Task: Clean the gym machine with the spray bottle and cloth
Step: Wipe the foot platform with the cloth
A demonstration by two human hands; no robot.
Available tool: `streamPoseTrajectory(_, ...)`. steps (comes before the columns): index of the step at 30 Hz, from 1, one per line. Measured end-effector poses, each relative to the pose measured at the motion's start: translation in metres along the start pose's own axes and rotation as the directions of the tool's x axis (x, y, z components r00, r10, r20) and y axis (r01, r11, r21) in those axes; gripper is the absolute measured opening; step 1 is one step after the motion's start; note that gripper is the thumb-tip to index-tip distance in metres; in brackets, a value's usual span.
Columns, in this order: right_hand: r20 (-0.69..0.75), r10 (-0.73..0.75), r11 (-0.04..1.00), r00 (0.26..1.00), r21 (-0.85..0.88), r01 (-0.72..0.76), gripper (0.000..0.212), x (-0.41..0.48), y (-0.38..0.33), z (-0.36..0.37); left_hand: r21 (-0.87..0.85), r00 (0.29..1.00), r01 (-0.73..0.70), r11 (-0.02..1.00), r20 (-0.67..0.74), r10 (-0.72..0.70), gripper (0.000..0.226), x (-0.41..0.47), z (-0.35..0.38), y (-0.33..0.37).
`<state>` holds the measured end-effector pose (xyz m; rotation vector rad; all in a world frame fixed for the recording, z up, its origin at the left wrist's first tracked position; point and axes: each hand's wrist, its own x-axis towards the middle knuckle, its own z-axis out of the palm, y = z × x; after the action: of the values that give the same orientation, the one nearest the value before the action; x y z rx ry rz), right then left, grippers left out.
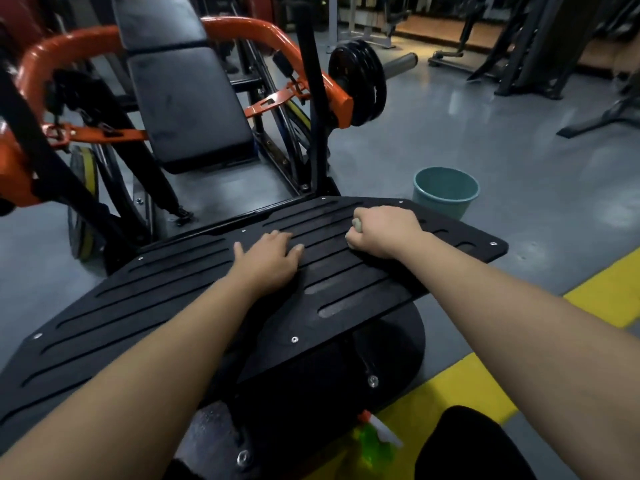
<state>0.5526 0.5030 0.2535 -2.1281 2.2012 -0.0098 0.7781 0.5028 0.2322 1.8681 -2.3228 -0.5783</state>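
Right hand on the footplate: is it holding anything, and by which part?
The right hand grips the cloth, bunched inside its fist; only a bit shows by the thumb. The left hand holds nothing, flat on the footplate.

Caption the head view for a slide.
Right hand grips a bunched pale cloth on the black slotted footplate; left hand rests flat.

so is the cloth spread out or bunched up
Bunched up: the right hand grips the cloth in a fist on the footplate, and only a small wad shows.
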Motion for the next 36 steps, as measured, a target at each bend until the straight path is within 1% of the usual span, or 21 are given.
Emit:
streamPoseTrajectory(1,-0.001,0.035,0.999,0.999,0.015,-0.035,0.026,0.003,-0.003,0.000,0.039,0.999,0.045,0.998,0.017,-0.046,0.055,-0.002,-0.001,-0.014)
streamPoseTrajectory(3,0.011,0.095,0.995,0.995,0.019,-0.095,0.032,0.006,-0.011,-0.001,0.060,0.989,0.137,0.989,0.043,-0.140,0.066,-0.009,0.002,-0.033)
streamPoseTrajectory(4,0.014,0.119,0.993,0.993,0.013,-0.119,0.034,0.006,-0.012,-0.002,0.067,0.987,0.153,0.986,0.043,-0.156,0.070,-0.011,0.004,-0.036)
streamPoseTrajectory(7,0.038,0.124,0.991,0.992,0.039,-0.126,0.034,0.004,-0.011,-0.006,0.070,0.987,0.156,0.985,0.033,-0.159,0.073,-0.011,0.006,-0.034)
streamPoseTrajectory(10,0.044,0.106,0.989,0.993,0.103,-0.110,0.030,-0.008,-0.009,-0.009,0.047,0.987,0.157,0.986,0.032,-0.159,0.074,-0.011,0.005,-0.034)
streamPoseTrajectory(12,-0.004,0.111,0.986,0.994,0.125,-0.110,0.028,-0.027,-0.008,-0.006,0.052,0.988,0.150,0.987,0.029,-0.151,0.075,-0.010,0.005,-0.034)
streamPoseTrajectory(14,-0.088,0.059,0.995,0.994,0.089,-0.051,0.031,-0.048,-0.011,0.000,0.049,0.988,0.150,0.988,0.036,-0.151,0.076,-0.010,0.004,-0.036)
streamPoseTrajectory(16,-0.151,0.018,0.999,0.988,0.044,-0.011,0.028,-0.068,-0.014,-0.001,0.050,0.988,0.147,0.988,0.036,-0.149,0.077,-0.010,0.005,-0.036)
streamPoseTrajectory(20,-0.069,0.036,0.999,0.997,0.037,-0.033,0.029,-0.096,-0.024,-0.011,0.058,0.988,0.148,0.987,0.039,-0.150,0.077,-0.009,0.005,-0.037)
streamPoseTrajectory(23,-0.118,-0.014,1.000,0.993,0.012,0.015,0.028,-0.114,-0.033,-0.007,0.060,0.988,0.145,0.988,0.036,-0.147,0.077,-0.008,0.007,-0.038)
streamPoseTrajectory(27,0.007,0.032,0.999,0.999,0.017,-0.032,0.027,-0.098,-0.034,-0.017,0.057,0.989,0.139,0.989,0.049,-0.142,0.078,-0.008,0.007,-0.039)
streamPoseTrajectory(28,0.014,0.035,0.999,0.999,0.015,-0.035,0.027,-0.092,-0.035,-0.018,0.059,0.989,0.138,0.989,0.053,-0.141,0.079,-0.008,0.007,-0.040)
streamPoseTrajectory(31,-0.021,0.015,1.000,1.000,-0.006,-0.015,0.028,-0.067,-0.045,-0.014,0.054,0.988,0.142,0.988,0.057,-0.145,0.082,-0.008,0.006,-0.040)
streamPoseTrajectory(33,-0.038,0.006,1.000,0.999,0.006,-0.006,0.030,-0.046,-0.054,-0.008,0.049,0.987,0.140,0.989,0.075,-0.143,0.088,-0.009,0.004,-0.040)
streamPoseTrajectory(36,-0.032,-0.018,1.000,0.999,0.021,0.019,0.034,-0.013,-0.066,-0.002,0.030,0.984,0.153,0.988,0.090,-0.155,0.095,-0.009,0.002,-0.039)
